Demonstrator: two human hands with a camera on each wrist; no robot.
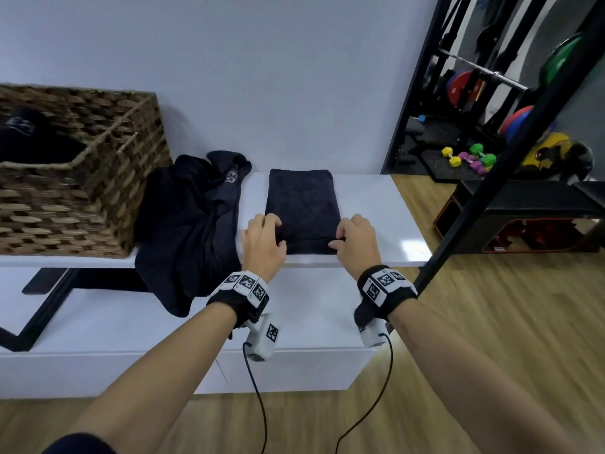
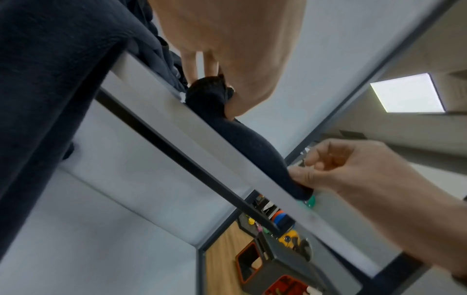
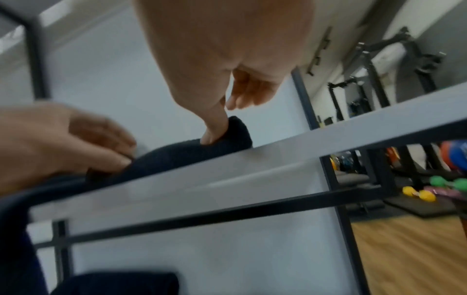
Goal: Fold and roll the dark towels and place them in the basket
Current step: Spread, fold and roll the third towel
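Note:
A dark towel (image 1: 302, 204), folded into a long strip, lies flat on the white bench top (image 1: 376, 204), and its near end is turned up into a small roll (image 2: 242, 137) (image 3: 177, 153). My left hand (image 1: 266, 232) (image 2: 222, 89) pinches the roll's left end. My right hand (image 1: 350, 232) (image 3: 217, 127) pinches its right end, thumb against the fold. The woven basket (image 1: 108, 178) stands at the far left of the bench with a dark towel (image 1: 29, 139) inside.
A heap of unfolded dark towels (image 1: 190, 221) lies between the basket and the strip and hangs over the bench's front edge. A black rack post (image 1: 491, 178) slants past on the right. Dumbbells (image 1: 468, 155) and weight plates sit on the floor behind.

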